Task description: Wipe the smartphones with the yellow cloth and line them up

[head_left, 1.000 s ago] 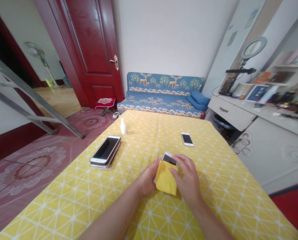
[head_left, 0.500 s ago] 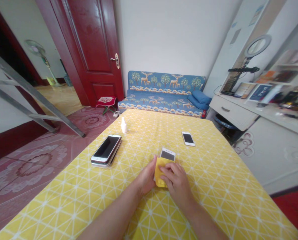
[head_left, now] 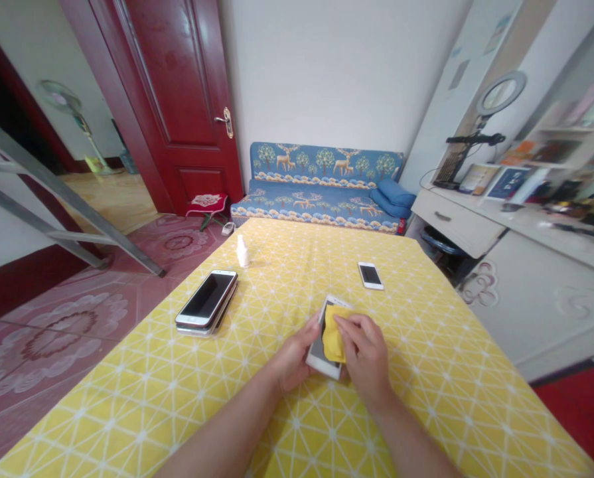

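My left hand [head_left: 297, 356] grips a white smartphone [head_left: 321, 362] by its left side, just above the yellow patterned tablecloth [head_left: 177, 405]. The phone's grey screen faces up. A yellow cloth [head_left: 334, 335] lies over the right part of that screen, pinched in the fingers of my right hand [head_left: 367, 355] and pressed against the glass. Beyond my hands, a smaller white phone [head_left: 371, 275] with a dark screen rests flat on the table. To the left is a stack of phones [head_left: 208, 299], a white one on top, with a small white bottle [head_left: 243, 252] standing behind it.
A blue patterned sofa [head_left: 306, 192] stands past the far table edge. On the right, a white cabinet [head_left: 470, 229] carries a ring light [head_left: 500, 94] and various items. A metal ladder [head_left: 102, 232] and a red stool [head_left: 206, 204] are at the left, near a red door [head_left: 177, 99].
The yellow cloth has moved with my right hand up and to the right across the phone, uncovering its lower left part. The view has shifted slightly.
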Available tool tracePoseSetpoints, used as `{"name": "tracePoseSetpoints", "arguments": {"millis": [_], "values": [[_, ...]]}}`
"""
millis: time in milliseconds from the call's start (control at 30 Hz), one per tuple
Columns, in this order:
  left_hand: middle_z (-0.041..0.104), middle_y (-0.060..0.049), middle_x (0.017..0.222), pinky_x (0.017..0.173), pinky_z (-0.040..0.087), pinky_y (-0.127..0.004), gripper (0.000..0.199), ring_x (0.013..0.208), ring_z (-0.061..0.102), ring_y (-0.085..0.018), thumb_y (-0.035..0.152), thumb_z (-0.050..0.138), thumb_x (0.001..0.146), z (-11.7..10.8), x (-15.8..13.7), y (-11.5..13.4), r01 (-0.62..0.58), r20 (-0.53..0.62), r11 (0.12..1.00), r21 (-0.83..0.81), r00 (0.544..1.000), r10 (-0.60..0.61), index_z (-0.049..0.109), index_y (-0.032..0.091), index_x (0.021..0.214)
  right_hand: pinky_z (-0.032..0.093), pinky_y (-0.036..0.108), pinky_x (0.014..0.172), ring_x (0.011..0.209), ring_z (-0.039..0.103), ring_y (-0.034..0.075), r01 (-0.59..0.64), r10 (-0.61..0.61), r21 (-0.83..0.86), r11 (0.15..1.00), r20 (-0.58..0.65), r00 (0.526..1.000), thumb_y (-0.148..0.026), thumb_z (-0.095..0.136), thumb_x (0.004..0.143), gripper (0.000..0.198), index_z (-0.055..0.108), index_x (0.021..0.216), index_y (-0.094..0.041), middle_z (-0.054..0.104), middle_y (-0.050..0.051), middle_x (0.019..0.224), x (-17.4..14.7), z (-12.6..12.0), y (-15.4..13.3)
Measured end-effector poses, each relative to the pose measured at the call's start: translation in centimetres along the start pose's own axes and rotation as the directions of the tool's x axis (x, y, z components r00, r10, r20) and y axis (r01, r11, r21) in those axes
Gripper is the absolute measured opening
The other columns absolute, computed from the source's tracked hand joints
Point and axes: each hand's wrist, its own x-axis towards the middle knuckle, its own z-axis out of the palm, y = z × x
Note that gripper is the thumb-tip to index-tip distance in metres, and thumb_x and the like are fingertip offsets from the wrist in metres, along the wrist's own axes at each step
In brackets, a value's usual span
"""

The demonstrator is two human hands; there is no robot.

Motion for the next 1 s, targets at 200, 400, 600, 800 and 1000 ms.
{"name": "tracePoseSetpoints", "arguments": {"millis": [200,400,600,800,1000], "values": [[0.066,-0.007,0.106,0.061,0.047,-0.022,0.044,0.078,0.063,-0.015,0.035,0.059,0.086,-0.8,0.1,0.2,-0.059,-0.06,0.998,-0.036,0.997,0.057,0.053,0.024,0.128,0.043,0.043,0.081,0.094,0.052,0.025,0.037,-0.033,-0.029,0.999,0.115,0.993,-0.029,0.06,0.086,0.034,0.059,0.119,-0.021,0.057,0.009,0.102,-0.7,0.6,-2.0],[0.066,-0.004,0.1,0.062,0.047,-0.022,0.049,0.077,0.063,-0.014,0.031,0.059,0.085,-0.8,0.1,0.3,-0.07,-0.043,0.996,-0.062,0.997,0.068,0.049,0.026,0.133,0.043,0.035,0.071,0.08,0.055,0.018,0.128,-0.148,0.116,0.985,0.187,0.971,-0.016,0.047,0.092,0.023,0.067,0.1,-0.023,0.06,0.004,0.083,-1.0,1.2,-3.3],[0.066,-0.009,0.104,0.068,0.051,-0.032,0.045,0.08,0.065,-0.02,0.038,0.056,0.087,-0.5,-0.1,0.1,0.035,0.021,0.999,0.017,0.999,-0.035,0.051,0.025,0.13,0.047,0.035,0.078,0.091,0.055,0.019,-0.036,0.038,0.147,0.989,-0.012,0.999,-0.017,0.046,0.093,0.029,0.064,0.114,-0.023,0.056,0.007,0.096,0.0,0.2,-0.8],[0.059,-0.016,0.122,0.072,0.053,-0.04,0.053,0.092,0.065,-0.027,0.037,0.057,0.086,-0.2,-0.5,0.5,0.092,0.238,0.986,0.14,0.963,-0.124,0.044,0.029,0.137,0.05,0.037,0.081,0.094,0.056,0.02,-0.154,0.176,0.183,0.971,-0.106,0.979,-0.021,0.047,0.093,0.03,0.063,0.118,-0.023,0.054,0.007,0.098,0.7,-0.7,0.1],[0.062,-0.012,0.112,0.066,0.052,-0.026,0.053,0.091,0.063,-0.021,0.034,0.061,0.084,-0.1,-0.7,0.5,0.083,0.193,0.952,0.294,0.971,-0.144,0.049,0.027,0.135,0.05,0.035,0.078,0.092,0.056,0.019,-0.075,0.102,0.258,0.963,-0.091,0.991,-0.016,0.046,0.092,0.033,0.063,0.118,-0.027,0.053,0.006,0.098,0.8,-1.4,-0.6]]}}
